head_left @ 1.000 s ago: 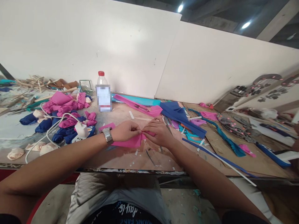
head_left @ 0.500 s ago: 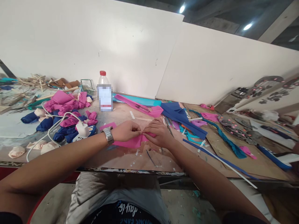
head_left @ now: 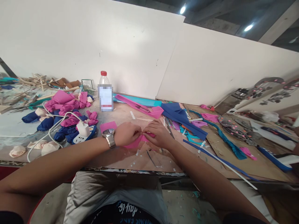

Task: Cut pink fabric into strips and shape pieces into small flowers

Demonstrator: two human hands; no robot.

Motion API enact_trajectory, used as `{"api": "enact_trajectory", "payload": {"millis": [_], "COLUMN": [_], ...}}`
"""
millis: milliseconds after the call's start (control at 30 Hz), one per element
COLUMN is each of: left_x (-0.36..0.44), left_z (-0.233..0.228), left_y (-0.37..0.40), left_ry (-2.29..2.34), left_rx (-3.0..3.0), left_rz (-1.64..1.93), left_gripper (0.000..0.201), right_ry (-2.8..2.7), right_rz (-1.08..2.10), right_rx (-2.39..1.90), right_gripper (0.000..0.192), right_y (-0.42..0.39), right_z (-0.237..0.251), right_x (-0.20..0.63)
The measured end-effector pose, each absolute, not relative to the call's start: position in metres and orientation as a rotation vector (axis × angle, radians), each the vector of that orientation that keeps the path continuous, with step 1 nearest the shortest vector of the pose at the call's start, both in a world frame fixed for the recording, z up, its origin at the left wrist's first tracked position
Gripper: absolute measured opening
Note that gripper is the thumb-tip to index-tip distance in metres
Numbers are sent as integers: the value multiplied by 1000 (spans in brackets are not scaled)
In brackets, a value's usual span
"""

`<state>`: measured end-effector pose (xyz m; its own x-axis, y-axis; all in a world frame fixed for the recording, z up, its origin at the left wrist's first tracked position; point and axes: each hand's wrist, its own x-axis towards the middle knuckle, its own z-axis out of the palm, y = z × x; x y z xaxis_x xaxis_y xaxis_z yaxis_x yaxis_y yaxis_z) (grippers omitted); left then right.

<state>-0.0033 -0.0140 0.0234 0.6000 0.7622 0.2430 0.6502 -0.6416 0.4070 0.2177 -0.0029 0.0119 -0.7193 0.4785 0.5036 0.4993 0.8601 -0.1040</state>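
Note:
A strip of pink crepe paper (head_left: 133,144) is pinched between my two hands, low over the worktable. My left hand (head_left: 127,133), with a metal watch on the wrist, closes its thumb and fingers on the paper. Facing it, my right hand (head_left: 157,133) grips the same paper, its fingertips nearly touching the left ones. The exact fold between the fingertips is mostly hidden. Another flat pink piece (head_left: 107,126) shows just behind the watch. Beyond my hands lie a long pink strip (head_left: 137,105) and folded dark blue paper (head_left: 178,113).
Left stand a red-capped bottle (head_left: 104,79) and a pile of pink and blue crumpled paper rolls (head_left: 63,99), with a white charger (head_left: 83,128) and cable. Cream paper rosettes (head_left: 17,151) lie near the front edge. On the right are cardboard, a teal strip (head_left: 224,137) and a long white strip (head_left: 233,169).
My left hand has turned slightly, and less of the pink paper shows beneath it. My right hand stays almost where it was, still pinching the paper.

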Motion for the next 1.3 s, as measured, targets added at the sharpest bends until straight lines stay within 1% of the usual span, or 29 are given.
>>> {"api": "enact_trajectory", "payload": {"millis": [133,633,833,967,1067,1300], "left_x": [-1,-1,-1,-1,-3,-3], "left_z": [21,17,17,20,22,20], "left_y": [-19,-16,-18,-17,-14,-13], "left_ry": [1252,1277,1255,1217,1180,1136], "left_rx": [2647,2810,2764,2619,2539,2558], "left_rz": [540,458,493,624,670,688], "left_gripper": [34,41,39,30,25,24], "right_ry": [-2506,-2474,-2488,-2451,-2422,-2411], "right_rz": [-51,41,113,162,147,92], "right_rx": [-739,-790,-808,-793,-779,-753], "right_gripper": [7,9,10,12,12,8], "right_y": [-3,-6,-5,-3,-2,-2], "right_z": [11,15,14,12,12,13], "right_x": [218,214,214,216,217,217]}}
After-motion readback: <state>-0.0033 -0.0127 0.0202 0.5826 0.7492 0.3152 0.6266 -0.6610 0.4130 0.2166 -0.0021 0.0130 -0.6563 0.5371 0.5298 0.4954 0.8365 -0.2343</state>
